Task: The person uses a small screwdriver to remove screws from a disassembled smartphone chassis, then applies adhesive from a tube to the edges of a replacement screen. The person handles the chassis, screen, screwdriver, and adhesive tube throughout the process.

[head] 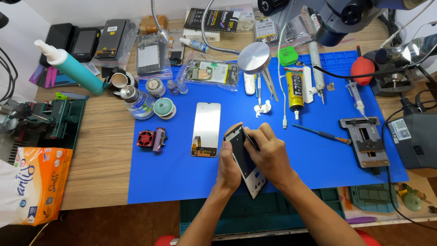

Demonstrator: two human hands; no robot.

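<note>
While the wooden worktop [104,159] was crowded with tools, the work was kept to the blue mat [173,168] at its middle. A phone frame [246,166] was held tilted above the mat's near edge, clasped from below by the left hand [229,166], whose grip was closed around its left side. The right hand [268,152] was laid over the frame's upper part, its grip pinched on a thin dark tool [250,138]. Just beside them a loose screen [206,130] was lying flat on the mat. Judged from this, the frame's top edge was being worked at; a steady hold and light, careful pressure would be called for next.
</note>
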